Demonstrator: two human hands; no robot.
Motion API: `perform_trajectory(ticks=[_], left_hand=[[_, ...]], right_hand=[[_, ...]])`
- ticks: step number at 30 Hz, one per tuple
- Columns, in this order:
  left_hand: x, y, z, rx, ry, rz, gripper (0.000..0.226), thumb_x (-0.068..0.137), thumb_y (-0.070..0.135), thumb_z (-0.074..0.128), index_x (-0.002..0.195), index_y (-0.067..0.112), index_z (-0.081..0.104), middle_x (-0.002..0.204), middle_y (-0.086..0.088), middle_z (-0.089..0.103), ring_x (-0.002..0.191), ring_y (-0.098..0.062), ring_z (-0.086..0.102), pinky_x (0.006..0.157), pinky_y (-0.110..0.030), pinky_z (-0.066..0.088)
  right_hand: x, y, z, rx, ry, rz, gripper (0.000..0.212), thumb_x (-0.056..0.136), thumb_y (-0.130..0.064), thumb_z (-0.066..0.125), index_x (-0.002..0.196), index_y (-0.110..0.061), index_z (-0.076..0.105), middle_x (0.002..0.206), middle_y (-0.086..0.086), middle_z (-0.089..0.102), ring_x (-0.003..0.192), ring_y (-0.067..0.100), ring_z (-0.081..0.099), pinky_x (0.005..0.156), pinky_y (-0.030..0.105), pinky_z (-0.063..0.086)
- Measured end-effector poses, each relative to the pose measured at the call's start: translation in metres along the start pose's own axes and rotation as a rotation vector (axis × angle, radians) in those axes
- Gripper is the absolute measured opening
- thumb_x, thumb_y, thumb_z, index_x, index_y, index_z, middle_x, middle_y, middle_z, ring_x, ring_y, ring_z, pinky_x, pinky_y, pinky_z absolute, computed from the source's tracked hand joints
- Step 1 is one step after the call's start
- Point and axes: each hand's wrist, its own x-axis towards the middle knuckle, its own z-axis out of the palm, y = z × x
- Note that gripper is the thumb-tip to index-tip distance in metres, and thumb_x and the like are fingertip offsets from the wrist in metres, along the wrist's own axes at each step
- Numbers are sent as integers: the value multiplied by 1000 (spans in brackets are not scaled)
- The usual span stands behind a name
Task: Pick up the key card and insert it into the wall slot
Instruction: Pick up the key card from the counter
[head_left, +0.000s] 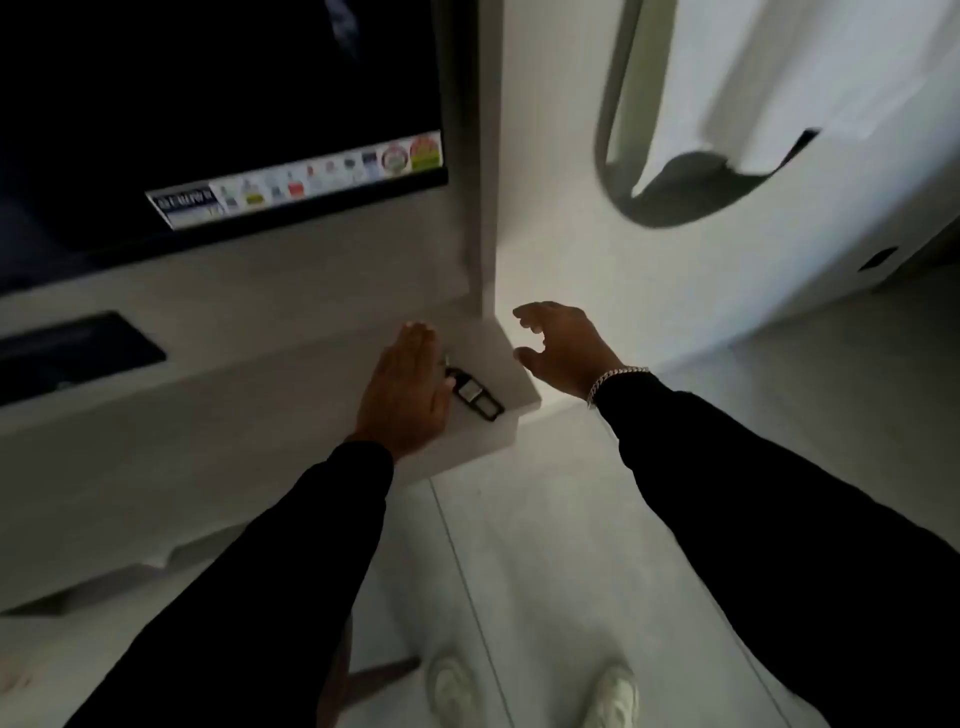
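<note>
Shoes: two pale shoes (610, 693) are standing on the light floor (545, 545), toes toward the wall, so the person is facing the ledge squarely.
Sleeves: both dark sleeves (291, 561) are reaching forward and up; a chain bracelet (615, 376) is sitting at the right wrist.
Left hand: the left hand (408, 389) is lying flat, palm down, fingers (415, 338) straight and together, gripping nothing; it is resting on or just over the bench (498, 358), touching or just beside the card's left end. I judge it is about to slide or trap it.
Key card: the key card (475, 397), a small dark tag with a pale patch, is lying flat near the bench's right corner, not yet lifted.
Right hand: the right hand (561, 348) is hovering beyond the corner, fingers curled loosely apart, empty, likely readying to pinch.
Containers: a dark recess (78, 353) is sitting in the bench, far left; its contents cannot be made out.
Wall slot: I cannot tell which feature it is; a small dark fitting (878, 258) is showing far right.
Screen: a dark screen (208, 104) is hanging above.
</note>
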Motion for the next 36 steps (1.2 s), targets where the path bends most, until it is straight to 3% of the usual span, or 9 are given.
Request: perform_trajectory(ticks=[6, 9, 11, 17, 23, 25, 28, 31, 36], left_hand=[[-20, -18, 49, -5, -164, -233, 70, 92, 41, 38, 137, -11, 46, 144, -33, 47, 133, -48, 47, 105, -62, 42], [-16, -20, 57, 55, -140, -247, 73, 93, 45, 35, 143, -8, 41, 151, -28, 41, 140, -44, 39, 112, -61, 31], [-14, -19, 59, 64, -146, -265, 76, 93, 48, 34, 147, -5, 36, 156, -25, 35, 144, -41, 33, 116, -61, 24], [-12, -20, 61, 74, -155, -262, 77, 94, 51, 32, 149, -3, 33, 158, -24, 31, 147, -39, 28, 118, -60, 19], [-10, -18, 58, 34, -202, -265, 79, 94, 51, 30, 149, -5, 31, 158, -25, 30, 148, -41, 25, 118, -61, 20], [-9, -13, 54, -4, -237, -262, 80, 93, 52, 28, 149, -5, 31, 158, -26, 29, 148, -42, 24, 117, -62, 20], [-2, 2, 49, -103, -271, -245, 78, 92, 49, 26, 144, -8, 39, 154, -29, 35, 144, -45, 31, 114, -63, 24], [7, 23, 46, -186, -265, -177, 74, 93, 44, 29, 140, -10, 44, 149, -30, 43, 140, -45, 39, 111, -63, 33], [35, 80, 42, -242, -245, -46, 74, 93, 43, 27, 146, -8, 36, 154, -28, 36, 145, -42, 32, 115, -61, 27]], right_hand=[[19, 1, 60, 18, -139, 110, 41, 71, -25, 71, 109, -11, 65, 102, 10, 70, 95, 28, 63, 89, 32, 48], [29, -5, 80, -81, -173, 113, 35, 71, -38, 67, 81, -6, 62, 93, 16, 70, 90, 34, 62, 73, 33, 47], [33, -8, 87, -159, -188, 67, 38, 68, -48, 60, 66, -10, 50, 86, 19, 68, 86, 35, 61, 64, 29, 34], [41, -13, 88, -73, -166, 107, 27, 68, -25, 73, 88, -7, 72, 94, 13, 72, 93, 30, 62, 74, 26, 37], [40, -3, 76, 24, -223, 316, 24, 73, -36, 68, 85, -16, 74, 98, 5, 72, 102, 23, 62, 84, 24, 39], [32, 0, 62, 286, -263, 430, 14, 76, -28, 71, 79, -15, 72, 84, 9, 72, 83, 25, 66, 80, 34, 53], [10, 2, 36, 719, -188, 598, 9, 74, -7, 75, 76, -3, 68, 62, 9, 58, 56, 17, 53, 55, 23, 52], [-14, 11, 10, 865, -152, 650, 27, 74, -5, 75, 96, 8, 67, 65, 10, 59, 55, 14, 53, 49, 15, 50], [-57, 45, -35, 980, -35, 669, 23, 76, -8, 74, 95, 3, 70, 66, 6, 66, 58, 11, 59, 56, 17, 54]])
